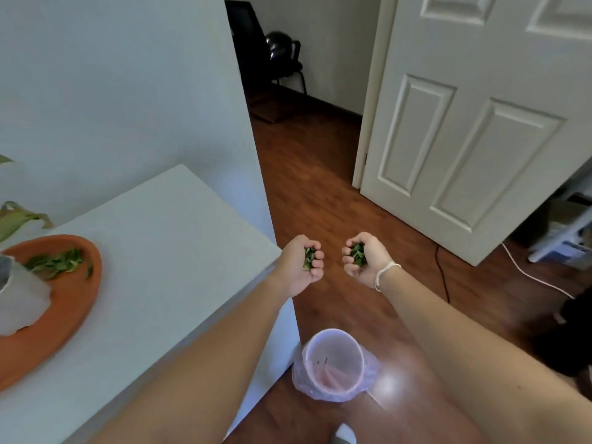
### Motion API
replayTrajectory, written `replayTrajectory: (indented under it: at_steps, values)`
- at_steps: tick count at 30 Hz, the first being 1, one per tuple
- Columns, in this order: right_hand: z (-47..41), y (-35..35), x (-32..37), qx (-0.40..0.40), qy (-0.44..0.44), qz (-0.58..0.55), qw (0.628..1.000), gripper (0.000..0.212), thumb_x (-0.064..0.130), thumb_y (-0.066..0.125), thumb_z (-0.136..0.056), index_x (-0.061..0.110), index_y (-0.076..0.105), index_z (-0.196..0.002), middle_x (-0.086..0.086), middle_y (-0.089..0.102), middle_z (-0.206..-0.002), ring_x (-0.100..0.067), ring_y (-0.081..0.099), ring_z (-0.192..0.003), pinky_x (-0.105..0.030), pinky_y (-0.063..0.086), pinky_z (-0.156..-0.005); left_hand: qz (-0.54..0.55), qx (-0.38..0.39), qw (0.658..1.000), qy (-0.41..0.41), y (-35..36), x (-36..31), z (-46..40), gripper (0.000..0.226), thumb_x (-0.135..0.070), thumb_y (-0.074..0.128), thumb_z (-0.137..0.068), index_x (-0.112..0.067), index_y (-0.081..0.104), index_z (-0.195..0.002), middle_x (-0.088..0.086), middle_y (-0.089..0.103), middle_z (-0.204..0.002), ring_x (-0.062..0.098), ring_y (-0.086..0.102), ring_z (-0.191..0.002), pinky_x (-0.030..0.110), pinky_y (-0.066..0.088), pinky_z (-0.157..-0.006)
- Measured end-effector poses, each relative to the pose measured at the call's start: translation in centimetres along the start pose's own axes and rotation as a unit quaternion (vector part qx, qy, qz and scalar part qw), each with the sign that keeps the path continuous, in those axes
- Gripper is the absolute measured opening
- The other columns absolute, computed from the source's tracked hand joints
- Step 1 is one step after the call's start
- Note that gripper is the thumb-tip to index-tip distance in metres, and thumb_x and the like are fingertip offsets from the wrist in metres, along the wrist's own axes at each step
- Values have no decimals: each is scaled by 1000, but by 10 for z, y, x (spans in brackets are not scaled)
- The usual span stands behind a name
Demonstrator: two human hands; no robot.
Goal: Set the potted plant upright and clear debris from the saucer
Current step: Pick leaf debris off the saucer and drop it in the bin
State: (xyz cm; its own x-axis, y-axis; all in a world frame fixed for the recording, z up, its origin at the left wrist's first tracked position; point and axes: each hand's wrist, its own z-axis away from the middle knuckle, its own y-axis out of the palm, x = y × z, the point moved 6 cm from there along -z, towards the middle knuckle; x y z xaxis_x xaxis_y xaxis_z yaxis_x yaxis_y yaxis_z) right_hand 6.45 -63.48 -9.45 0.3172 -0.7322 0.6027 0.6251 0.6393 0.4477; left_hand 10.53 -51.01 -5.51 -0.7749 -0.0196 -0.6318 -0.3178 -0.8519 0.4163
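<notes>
Sitting on the orange saucer at the table's left edge, the white pot is cut off by the picture's border, so whether it stands fully upright cannot be told; its leaves rise toward the wall. A scatter of green leaf scraps lies on the saucer's far side, just beside the pot. Both hands are held out past the table's right edge, palms up, above the wooden floor. The left hand is clenched on a clump of green scraps, and the right hand, with a white band at the wrist, is clenched on another. Below them, near the table's corner, stands a bin lined with a plastic bag. A white door stands open beyond.
</notes>
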Motion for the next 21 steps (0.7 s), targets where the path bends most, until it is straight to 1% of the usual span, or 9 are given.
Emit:
replayTrajectory:
  at_steps: [3,7,10,12,15,17,18,21]
  values:
    - [-13,-36,-17,-36,34,-14,999,21,13,34,-85,12,42,-66,-2,39,-61,-12,32,-38,-15,23,-33,2,-18,999,-46,9,31,-28,26,-12,33,-89,-13,43,-65,-1,42,-53,10,34,-38,16,25,-36]
    - [-35,-78,-52,-90,72,-29,993,24,14,35,-88,10,47,-68,-3,42,-60,-12,36,-37,-12,26,-35,9,-51,994,-96,4,73,-62,26,-10,32,-91,-11,45,-68,2,43,-61,13,34,-50,19,27,-42]
    - [-56,-108,-90,-125,112,-43,985,26,16,36,-91,9,49,-70,-5,46,-63,-15,39,-46,-14,32,-35,5,-91,988,-129,-14,111,-94,27,-9,30,-93,-11,46,-72,3,42,-64,13,35,-52,20,28,-43]
    - [-73,-130,-123,-148,135,-67,977,26,17,38,-92,8,48,-71,-7,47,-64,-17,38,-51,-17,36,-38,4,-126,981,-148,-33,139,-117,28,-9,30,-93,-11,48,-73,3,45,-62,13,39,-50,19,30,-43]
    - [-96,-162,-171,-199,158,-102,962,19,12,43,-90,8,49,-72,-9,48,-63,-21,43,-49,-17,40,-37,24,-156,973,-169,-58,180,-144,27,-7,33,-94,-10,50,-74,2,51,-50,12,47,-43,20,36,-46]
    - [-111,-179,-202,-225,184,-141,947,6,9,48,-87,7,51,-82,-10,50,-68,-23,51,-44,-20,46,-39,27,-161,970,-180,-72,206,-162,23,-4,37,-94,-8,50,-75,5,48,-58,13,46,-50,22,35,-53]
    - [-119,-186,-215,-233,187,-154,942,5,7,48,-86,7,52,-89,-11,52,-70,-24,53,-46,-22,48,-38,24,-162,969,-184,-77,216,-171,20,-4,40,-94,-7,50,-76,6,46,-63,14,45,-55,23,35,-56]
    - [-145,-205,-246,-262,177,-147,937,18,5,46,-90,4,54,-106,-11,56,-76,-24,53,-63,-22,49,-38,-13,-183,964,-194,-98,244,-198,9,-7,47,-91,-6,54,-84,7,50,-72,17,49,-64,25,42,-59]
